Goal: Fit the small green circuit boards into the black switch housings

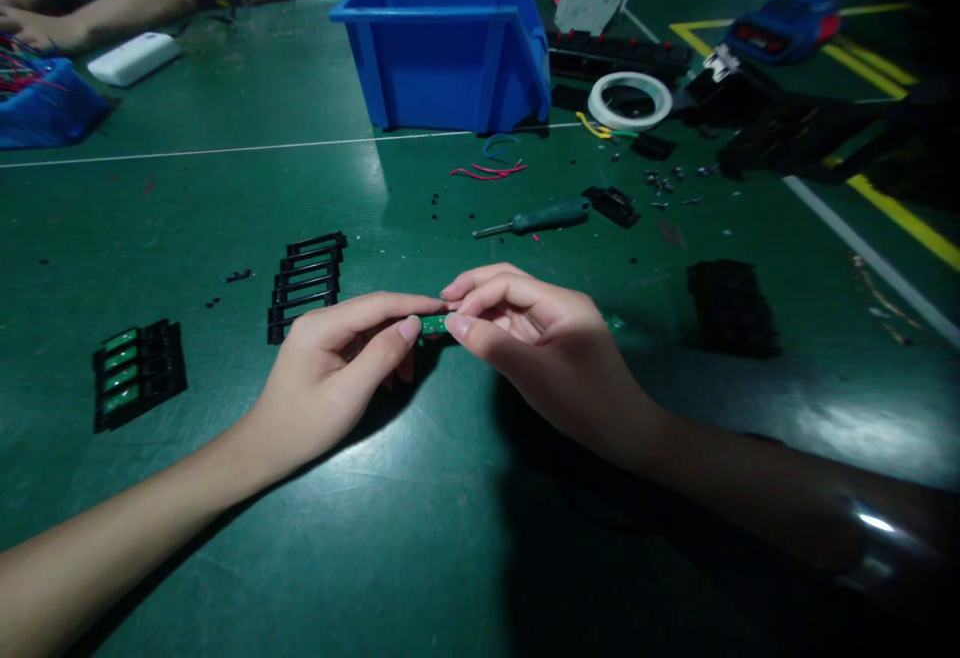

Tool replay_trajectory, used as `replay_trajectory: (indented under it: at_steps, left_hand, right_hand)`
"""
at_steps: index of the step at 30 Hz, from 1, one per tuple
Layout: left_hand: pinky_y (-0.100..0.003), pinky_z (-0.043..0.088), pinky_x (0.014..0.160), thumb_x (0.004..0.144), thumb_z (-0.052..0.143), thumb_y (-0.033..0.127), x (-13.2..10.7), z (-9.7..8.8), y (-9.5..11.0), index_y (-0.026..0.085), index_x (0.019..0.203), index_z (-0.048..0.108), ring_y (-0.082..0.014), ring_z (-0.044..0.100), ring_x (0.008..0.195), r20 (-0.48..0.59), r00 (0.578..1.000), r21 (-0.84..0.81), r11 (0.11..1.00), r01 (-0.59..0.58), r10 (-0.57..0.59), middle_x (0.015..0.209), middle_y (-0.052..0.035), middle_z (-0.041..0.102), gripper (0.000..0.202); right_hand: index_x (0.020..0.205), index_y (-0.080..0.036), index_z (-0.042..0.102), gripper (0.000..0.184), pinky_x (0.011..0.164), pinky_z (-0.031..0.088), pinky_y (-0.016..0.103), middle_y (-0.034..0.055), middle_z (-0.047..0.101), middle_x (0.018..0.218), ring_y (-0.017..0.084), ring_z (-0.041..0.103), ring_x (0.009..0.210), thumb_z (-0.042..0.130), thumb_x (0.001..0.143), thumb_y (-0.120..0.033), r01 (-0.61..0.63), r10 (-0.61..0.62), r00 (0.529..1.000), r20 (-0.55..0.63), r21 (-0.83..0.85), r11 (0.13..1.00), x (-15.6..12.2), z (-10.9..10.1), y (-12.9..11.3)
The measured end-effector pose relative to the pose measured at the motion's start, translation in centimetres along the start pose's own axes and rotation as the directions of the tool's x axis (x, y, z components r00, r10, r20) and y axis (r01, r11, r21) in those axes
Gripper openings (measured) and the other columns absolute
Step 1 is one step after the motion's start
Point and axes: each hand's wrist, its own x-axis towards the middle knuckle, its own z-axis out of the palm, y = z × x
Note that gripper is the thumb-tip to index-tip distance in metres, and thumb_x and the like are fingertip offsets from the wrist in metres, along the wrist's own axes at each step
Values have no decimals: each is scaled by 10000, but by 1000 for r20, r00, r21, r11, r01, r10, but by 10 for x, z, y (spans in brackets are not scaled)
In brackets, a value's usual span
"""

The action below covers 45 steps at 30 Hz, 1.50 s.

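My left hand and my right hand meet at the middle of the green table. Both pinch a small green circuit board between thumb and fingertips, one at each end. Most of the board is hidden by the fingers. To the left of my left hand lies a row of empty black frames. Farther left sits a black holder with green boards set in it.
A blue bin stands at the back centre, with red and blue wires in front of it. A green-handled screwdriver, a tape roll, a black foam block and loose screws lie right. Another person's arm rests far left.
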Motion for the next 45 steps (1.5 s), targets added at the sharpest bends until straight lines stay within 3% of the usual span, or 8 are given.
replay_trajectory:
  at_steps: [17, 30, 45]
  left_hand:
    - [-218, 517, 585, 968, 636, 280, 1, -2, 0, 199, 1127, 790, -120, 620, 615, 7, 1000, -6, 1000, 15, -15, 747, -19, 717, 236]
    - [-223, 520, 577, 959, 670, 318, 10, -9, 3, 161, 1125, 770, -126, 620, 610, 157, 983, -144, 982, 120, -97, 692, -29, 705, 249]
    - [-200, 514, 588, 965, 672, 314, 10, -11, -1, 192, 1135, 774, -108, 626, 625, 159, 984, -169, 980, 107, -80, 702, -11, 697, 232]
  right_hand:
    - [781, -182, 690, 103, 857, 560, 329, 75, 681, 1055, 203, 662, 1031, 714, 881, -195, -4, 4, 1000, -2, 19, 1000, 2, 1, -1]
    - [779, -176, 691, 98, 878, 568, 300, 62, 682, 1048, 171, 668, 1016, 711, 869, -143, -64, 66, 998, -6, 162, 985, 4, 1, -1]
    - [793, -161, 691, 91, 878, 546, 290, 64, 654, 1064, 161, 656, 1006, 699, 875, -121, -96, 86, 995, 49, 242, 966, 3, -1, -2]
